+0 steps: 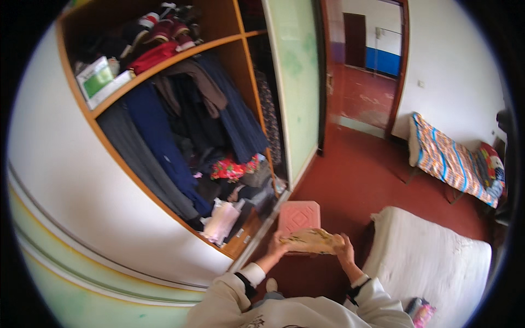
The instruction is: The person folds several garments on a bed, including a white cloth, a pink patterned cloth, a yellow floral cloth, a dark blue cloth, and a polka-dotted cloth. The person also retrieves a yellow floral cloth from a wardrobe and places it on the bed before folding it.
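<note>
Between my two hands is a folded piece of yellowish patterned cloth (311,241), held out in front of my body. My left hand (279,246) grips its left end and my right hand (344,249) its right end. Under and beyond the cloth stands a pink plastic stool (299,215), its top partly covered from view. To the left an open wardrobe (164,211) holds hanging trousers (151,135), a heap of clothes with a red floral piece (233,168), and a pale pink cloth (223,219) at its lower edge.
Shoes (162,30) and a green and white box (98,80) lie on the upper shelf. A bed with a white cover (430,262) is at right, with a small pink item (424,315) on it. Farther off are a folding bed with a striped cover (447,158) and an open doorway (369,82).
</note>
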`<state>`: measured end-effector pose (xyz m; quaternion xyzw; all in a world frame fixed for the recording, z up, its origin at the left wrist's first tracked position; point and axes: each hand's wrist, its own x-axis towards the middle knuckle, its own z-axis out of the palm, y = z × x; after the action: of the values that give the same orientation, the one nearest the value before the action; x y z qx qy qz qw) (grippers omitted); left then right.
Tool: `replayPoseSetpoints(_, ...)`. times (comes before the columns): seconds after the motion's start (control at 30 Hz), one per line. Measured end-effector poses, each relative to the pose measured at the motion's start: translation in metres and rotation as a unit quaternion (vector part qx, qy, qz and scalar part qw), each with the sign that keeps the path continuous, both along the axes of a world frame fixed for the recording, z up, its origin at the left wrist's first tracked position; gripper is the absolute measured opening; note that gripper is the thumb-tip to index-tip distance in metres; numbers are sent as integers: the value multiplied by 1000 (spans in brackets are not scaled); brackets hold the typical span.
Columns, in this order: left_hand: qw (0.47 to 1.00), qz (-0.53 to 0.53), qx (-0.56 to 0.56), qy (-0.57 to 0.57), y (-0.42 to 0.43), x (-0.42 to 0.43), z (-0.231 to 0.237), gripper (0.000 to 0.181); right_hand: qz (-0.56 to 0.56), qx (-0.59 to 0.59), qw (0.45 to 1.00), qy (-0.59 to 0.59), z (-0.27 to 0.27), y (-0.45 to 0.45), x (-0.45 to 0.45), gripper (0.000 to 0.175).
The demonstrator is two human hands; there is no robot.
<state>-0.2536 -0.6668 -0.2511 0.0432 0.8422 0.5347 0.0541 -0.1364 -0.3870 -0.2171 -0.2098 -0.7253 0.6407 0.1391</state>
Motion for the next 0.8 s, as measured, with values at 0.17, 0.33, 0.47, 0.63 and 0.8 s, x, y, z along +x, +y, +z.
replayPoseSetpoints(0.17,952,-246,-144,107,6,28,33,39,162,138,977,-4,13,13,21,38)
replayPoseSetpoints(0.33,875,-284,-313,236,15,57,73,14,199,355,912,61,38,6,43,22)
replayPoseSetpoints(0.47,886,-271,-276,254,16,65,106,13,166,430,887,20,41,8,58,15)
replayPoseSetpoints(0.63,874,-385,-131,265,23,76,144,12,268,505,818,60,62,44,82,21)
replayPoseSetpoints(0.8,882,-447,-68,132,36,102,178,13,400,348,847,41,100,32,85,47)
